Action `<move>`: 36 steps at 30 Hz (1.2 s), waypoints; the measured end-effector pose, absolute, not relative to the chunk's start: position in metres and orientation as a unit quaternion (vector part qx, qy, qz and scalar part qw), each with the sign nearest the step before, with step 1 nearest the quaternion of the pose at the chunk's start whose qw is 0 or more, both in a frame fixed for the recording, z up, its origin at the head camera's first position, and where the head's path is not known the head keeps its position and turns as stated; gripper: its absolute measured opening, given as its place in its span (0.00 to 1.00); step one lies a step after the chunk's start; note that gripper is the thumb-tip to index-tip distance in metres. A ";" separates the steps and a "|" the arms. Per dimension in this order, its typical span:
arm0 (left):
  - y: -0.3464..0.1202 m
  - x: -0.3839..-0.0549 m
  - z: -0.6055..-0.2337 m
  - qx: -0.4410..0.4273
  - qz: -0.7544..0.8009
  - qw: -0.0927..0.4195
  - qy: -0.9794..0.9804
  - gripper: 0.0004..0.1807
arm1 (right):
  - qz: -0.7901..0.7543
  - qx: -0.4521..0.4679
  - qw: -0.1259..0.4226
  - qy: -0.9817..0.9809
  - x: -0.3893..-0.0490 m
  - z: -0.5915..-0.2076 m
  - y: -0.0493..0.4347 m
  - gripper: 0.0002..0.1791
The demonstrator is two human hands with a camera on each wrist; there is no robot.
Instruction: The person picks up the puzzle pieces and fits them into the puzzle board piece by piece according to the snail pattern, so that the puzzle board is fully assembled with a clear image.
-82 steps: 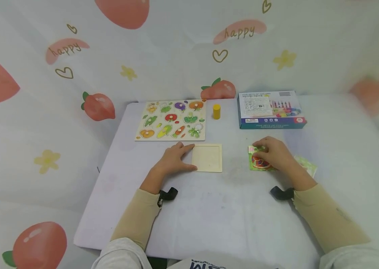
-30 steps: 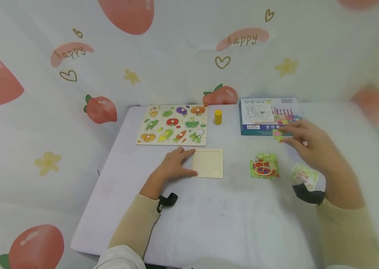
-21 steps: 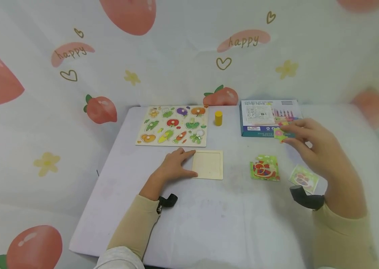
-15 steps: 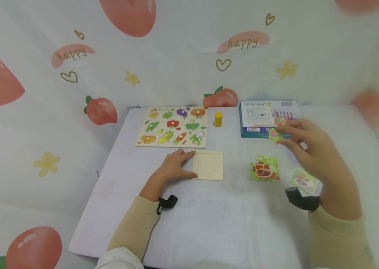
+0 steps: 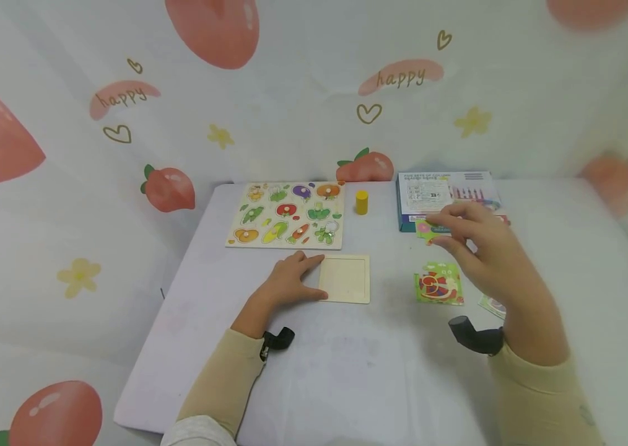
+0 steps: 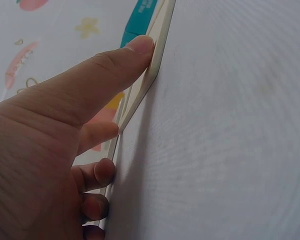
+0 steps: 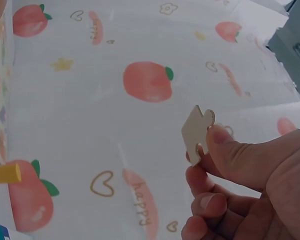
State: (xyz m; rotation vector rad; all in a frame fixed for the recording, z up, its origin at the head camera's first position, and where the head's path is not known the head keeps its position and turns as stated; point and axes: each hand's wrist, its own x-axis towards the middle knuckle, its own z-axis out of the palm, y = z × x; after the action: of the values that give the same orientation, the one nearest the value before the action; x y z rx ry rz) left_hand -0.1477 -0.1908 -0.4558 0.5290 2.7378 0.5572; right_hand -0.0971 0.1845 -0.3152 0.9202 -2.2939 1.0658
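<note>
My left hand (image 5: 288, 280) lies at the left side of a square wooden puzzle frame (image 5: 344, 280), its straight thumb and index finger touching the two left corners. In the left wrist view, the thumb (image 6: 102, 75) presses on the frame's edge. Raised above the table, my right hand (image 5: 487, 254) pinches a green jigsaw piece (image 5: 423, 230) with a pink flower between thumb and fingers. Its plain wooden back and knob (image 7: 194, 132) face the right wrist camera. Several jigsaw pieces (image 5: 440, 286) with a snail picture lie stacked below it. A printed picture (image 5: 492, 305) is partly hidden by the right wrist.
A vegetable knob puzzle board (image 5: 286, 214) lies at the back left. Beside it stands a yellow cylinder (image 5: 361, 202). At the back right is a flat printed box (image 5: 425, 195), partly behind the right hand. A patterned cloth hangs behind the white table.
My right hand has lifted the flower piece off the stacked jigsaw pieces and carried it up and right, then back left. My left hand has kept its place at the frame.
</note>
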 end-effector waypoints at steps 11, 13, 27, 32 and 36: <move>-0.190 -0.149 -0.458 0.191 0.195 0.145 0.951 0.52 | 0.409 0.302 0.234 -0.829 -0.104 -0.326 0.150 0.21; -0.190 -0.149 -0.457 0.191 0.196 0.144 0.951 0.52 | 0.414 0.297 0.228 -0.830 -0.106 -0.329 0.143 0.20; -0.192 -0.145 -0.456 0.189 0.194 0.139 0.953 0.51 | 0.410 0.276 0.138 -0.858 -0.113 -0.355 0.094 0.19; -0.192 -0.145 -0.457 0.193 0.193 0.140 0.952 0.51 | 0.407 0.288 0.119 -0.858 -0.116 -0.369 0.080 0.19; -0.191 -0.149 -0.457 0.199 0.183 0.130 0.954 0.51 | 0.409 0.295 0.115 -0.856 -0.121 -0.376 0.073 0.19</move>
State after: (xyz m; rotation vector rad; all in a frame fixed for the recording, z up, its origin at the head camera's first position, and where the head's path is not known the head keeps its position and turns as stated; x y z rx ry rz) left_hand -0.1491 -0.1909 -0.4568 0.5794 2.7719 0.5312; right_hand -0.1212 0.0732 -0.3763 0.8636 -2.5087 1.1987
